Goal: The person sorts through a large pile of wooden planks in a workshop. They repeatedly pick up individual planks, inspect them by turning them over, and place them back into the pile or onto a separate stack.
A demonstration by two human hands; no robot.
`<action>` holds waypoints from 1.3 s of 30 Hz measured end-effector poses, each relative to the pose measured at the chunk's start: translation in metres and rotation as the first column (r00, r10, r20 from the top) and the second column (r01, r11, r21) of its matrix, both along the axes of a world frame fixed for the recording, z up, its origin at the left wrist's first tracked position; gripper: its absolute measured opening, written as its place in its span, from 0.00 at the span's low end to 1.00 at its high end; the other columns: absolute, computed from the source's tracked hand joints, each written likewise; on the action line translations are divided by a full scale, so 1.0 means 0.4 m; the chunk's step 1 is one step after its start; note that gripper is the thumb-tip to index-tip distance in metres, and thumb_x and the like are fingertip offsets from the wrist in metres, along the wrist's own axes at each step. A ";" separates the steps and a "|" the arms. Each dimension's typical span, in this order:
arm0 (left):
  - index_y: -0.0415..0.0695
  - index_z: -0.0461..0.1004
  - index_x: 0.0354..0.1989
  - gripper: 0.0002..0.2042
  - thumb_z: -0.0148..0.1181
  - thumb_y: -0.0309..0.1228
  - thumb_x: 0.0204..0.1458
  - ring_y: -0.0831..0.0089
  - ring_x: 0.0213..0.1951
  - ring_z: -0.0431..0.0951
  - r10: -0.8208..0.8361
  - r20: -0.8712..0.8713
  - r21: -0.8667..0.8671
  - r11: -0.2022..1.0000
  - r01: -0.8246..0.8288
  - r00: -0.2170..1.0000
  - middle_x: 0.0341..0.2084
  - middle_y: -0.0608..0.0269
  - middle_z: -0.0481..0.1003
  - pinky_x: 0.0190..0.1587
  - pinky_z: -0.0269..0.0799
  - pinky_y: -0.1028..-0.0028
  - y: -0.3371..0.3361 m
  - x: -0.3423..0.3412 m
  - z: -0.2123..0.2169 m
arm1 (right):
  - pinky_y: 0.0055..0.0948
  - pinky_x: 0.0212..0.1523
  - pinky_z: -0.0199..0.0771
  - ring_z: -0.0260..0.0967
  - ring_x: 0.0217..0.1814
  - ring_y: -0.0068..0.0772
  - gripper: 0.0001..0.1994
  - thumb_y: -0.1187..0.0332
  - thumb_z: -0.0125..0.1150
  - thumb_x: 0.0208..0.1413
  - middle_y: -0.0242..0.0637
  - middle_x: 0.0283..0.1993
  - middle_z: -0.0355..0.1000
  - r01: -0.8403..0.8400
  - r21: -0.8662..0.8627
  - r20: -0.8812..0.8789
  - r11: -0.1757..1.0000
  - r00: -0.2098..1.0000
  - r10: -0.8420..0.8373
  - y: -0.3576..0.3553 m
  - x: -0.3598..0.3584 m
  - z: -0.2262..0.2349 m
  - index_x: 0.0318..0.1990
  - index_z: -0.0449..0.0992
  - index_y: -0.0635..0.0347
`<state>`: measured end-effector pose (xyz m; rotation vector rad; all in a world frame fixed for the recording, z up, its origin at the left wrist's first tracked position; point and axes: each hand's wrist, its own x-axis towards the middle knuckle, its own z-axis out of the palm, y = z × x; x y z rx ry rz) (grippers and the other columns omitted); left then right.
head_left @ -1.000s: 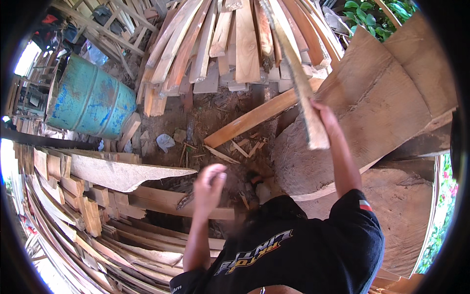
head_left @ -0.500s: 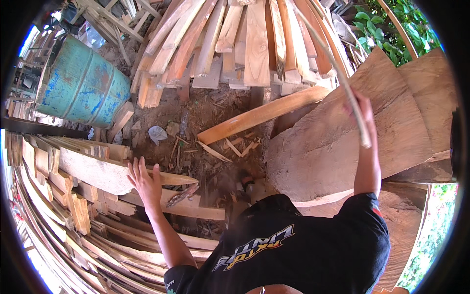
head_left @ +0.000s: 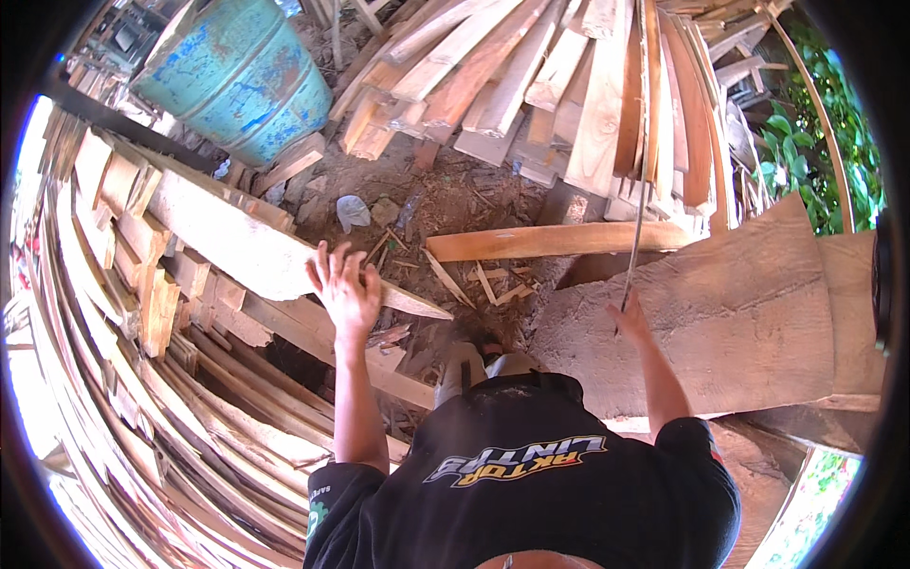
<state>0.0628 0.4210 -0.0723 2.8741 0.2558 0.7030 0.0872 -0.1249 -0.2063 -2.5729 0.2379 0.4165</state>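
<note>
My right hand (head_left: 632, 321) is closed round the near end of a long, thin wooden strip (head_left: 639, 223). The strip runs away from me, over a broad brown slab and on across the far pile of boards. On the left, my left hand (head_left: 347, 292) has its fingers spread at the end of a pale, wide plank (head_left: 237, 228). A narrow pointed piece of wood (head_left: 417, 302) sticks out beyond that hand. Whether the palm presses on the wood or hovers just over it, I cannot tell.
Stacked boards (head_left: 218, 417) fill the left side. A fan of sawn planks (head_left: 592, 142) lies ahead, with a blue drum (head_left: 246, 81) to its left. One loose plank (head_left: 559, 241) crosses the littered dirt. Broad wooden slabs (head_left: 720, 322) lie to the right, near green leaves (head_left: 806, 142).
The view has turned a little leftward. My right hand has come closer to my body, and the strip has swung from a slant to nearly straight ahead. My left hand stays by the plank's end.
</note>
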 end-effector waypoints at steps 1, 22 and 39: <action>0.45 0.77 0.38 0.12 0.50 0.35 0.51 0.52 0.64 0.58 0.002 0.032 -0.013 1.000 -0.002 0.999 0.50 0.59 0.72 0.66 0.38 0.42 0.000 -0.003 -0.001 | 0.39 0.70 0.49 0.47 0.73 0.58 0.48 0.50 0.62 0.53 0.62 0.69 0.51 0.039 0.005 -0.005 0.999 0.999 -0.039 0.014 -0.019 -0.008 0.70 0.41 0.69; 0.48 0.78 0.31 0.11 0.58 0.30 0.36 0.56 0.60 0.65 0.077 0.200 -0.193 0.980 -0.037 0.977 0.43 0.65 0.75 0.66 0.44 0.48 -0.008 0.007 0.015 | 0.46 0.68 0.55 0.51 0.70 0.55 0.32 0.63 0.59 0.53 0.49 0.70 0.53 -0.434 -0.376 0.374 0.819 0.737 0.563 0.400 0.481 0.135 0.66 0.58 0.56; 0.47 0.58 0.65 0.36 0.55 0.43 0.44 0.42 0.69 0.43 0.279 -0.018 -0.080 0.957 -0.280 0.960 0.68 0.43 0.47 0.69 0.39 0.46 -0.086 -0.042 0.056 | 0.50 0.45 0.70 0.72 0.41 0.58 0.12 0.72 0.61 0.46 0.53 0.37 0.75 -0.750 -0.169 0.330 0.640 0.569 0.754 0.294 0.718 0.044 0.40 0.74 0.65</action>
